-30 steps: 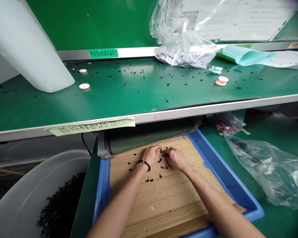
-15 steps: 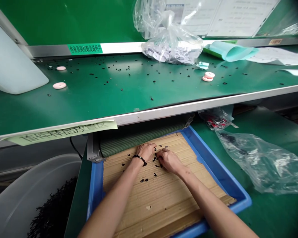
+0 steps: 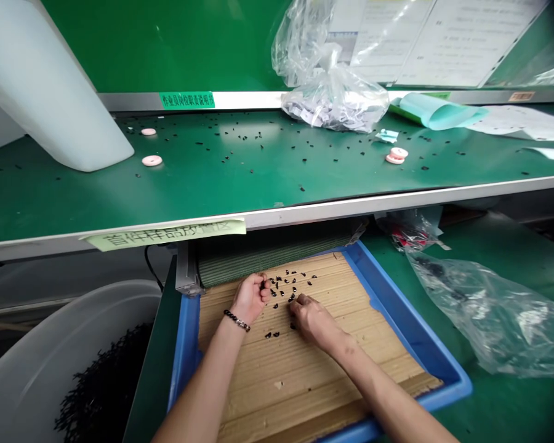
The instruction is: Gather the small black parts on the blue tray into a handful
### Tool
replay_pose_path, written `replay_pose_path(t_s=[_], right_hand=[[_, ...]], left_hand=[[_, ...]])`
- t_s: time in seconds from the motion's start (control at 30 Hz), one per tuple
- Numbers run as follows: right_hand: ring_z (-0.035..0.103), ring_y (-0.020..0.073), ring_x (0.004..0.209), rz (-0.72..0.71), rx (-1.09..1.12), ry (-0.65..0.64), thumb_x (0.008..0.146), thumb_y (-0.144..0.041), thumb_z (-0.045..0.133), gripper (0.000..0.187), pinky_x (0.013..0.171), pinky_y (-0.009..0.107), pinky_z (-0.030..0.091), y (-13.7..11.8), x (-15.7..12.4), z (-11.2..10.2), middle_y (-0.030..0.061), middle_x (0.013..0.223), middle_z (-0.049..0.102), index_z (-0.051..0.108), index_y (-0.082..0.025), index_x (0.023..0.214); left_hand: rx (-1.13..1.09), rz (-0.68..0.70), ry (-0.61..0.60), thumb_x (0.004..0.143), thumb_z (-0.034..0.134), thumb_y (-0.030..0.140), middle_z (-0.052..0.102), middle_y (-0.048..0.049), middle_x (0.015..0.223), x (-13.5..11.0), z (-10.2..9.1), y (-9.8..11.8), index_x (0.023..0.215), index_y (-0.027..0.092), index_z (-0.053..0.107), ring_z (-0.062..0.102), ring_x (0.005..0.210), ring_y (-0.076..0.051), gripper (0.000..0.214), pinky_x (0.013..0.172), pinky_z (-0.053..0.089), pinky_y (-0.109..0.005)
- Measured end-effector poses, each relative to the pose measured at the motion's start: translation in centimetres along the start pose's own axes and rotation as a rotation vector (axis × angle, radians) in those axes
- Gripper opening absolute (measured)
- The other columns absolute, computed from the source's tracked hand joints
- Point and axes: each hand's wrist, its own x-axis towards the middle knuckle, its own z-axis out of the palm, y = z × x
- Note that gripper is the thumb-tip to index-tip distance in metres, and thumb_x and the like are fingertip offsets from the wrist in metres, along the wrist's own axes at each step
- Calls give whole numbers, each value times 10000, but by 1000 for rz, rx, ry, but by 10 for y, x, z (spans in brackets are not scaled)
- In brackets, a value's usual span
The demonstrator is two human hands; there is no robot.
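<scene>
The left hand (image 3: 253, 296) is bunched narrow, its fingertips drawn together; whether they pinch a piece is hidden; a bead bracelet (image 3: 236, 320) sits on that wrist. The right hand (image 3: 311, 320) is curled and narrow, its fingertips (image 3: 296, 301) down on the cardboard sheet (image 3: 300, 375) and just beside the nearest small black pieces (image 3: 289, 284); I cannot tell if it holds one. Those pieces lie in a loose patch ahead of the hands and between them, with no clear long axis; the right hand is nearer, and two more lie just below its fingers. The sheet sits in a blue tray (image 3: 409, 317), with a ribbed green mat (image 3: 272, 261) beyond it; a white tub (image 3: 41, 363) of black bits stands to the left; a loose plastic bag (image 3: 489, 314) lies to the right; above, a green bench (image 3: 203, 191) carries scattered black bits, pink rings (image 3: 151, 160), and a bag of paper scraps (image 3: 335, 101).
</scene>
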Motion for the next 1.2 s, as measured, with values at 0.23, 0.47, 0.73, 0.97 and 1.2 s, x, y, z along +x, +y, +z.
replay_pose_path(t_s=[0.23,0.47,0.73,0.97,1.2], right_hand=[[590,242,862,37,-72,5,840,-3,439,252,763,297,442,-8,0,5,143,954,621,620,-112,977],[592,162,820,-13,207,177,890,-96,473,166,748,237,444,-61,-8,-17,46,934,626,604,-186,935],[610,189,954,48,271,274,964,-180,394,301,879,272,480,-43,30,-30,96,1086,634,671,-176,1082],[618,172,884,-17,17,57,915,-107,445,356,810,232,450,3,72,-8,84,1087,609,669,-220,1167],[549,220,905,-92,-110,10,991,-236,374,314,737,276,419,2,71,-8,106,1031,571,679,-206,1062]], left_hand=[[-566,-246,139,691,477,62,448,31,615,-49,-9,-15,813,127,542,360,432,-43,153,417,270,-151],[-638,-293,188,861,551,237,520,-4,600,-58,14,-40,650,150,494,488,499,-87,235,486,401,-190],[-656,-295,181,923,535,253,498,24,617,-55,-1,-33,732,129,531,365,414,-26,227,373,226,-143],[7,-32,341,841,564,198,535,19,636,-30,-27,-28,846,166,656,428,482,-74,97,470,300,-186],[866,192,324,848,580,225,715,-47,904,-10,-40,-33,909,263,696,628,839,-219,136,798,407,-302]])
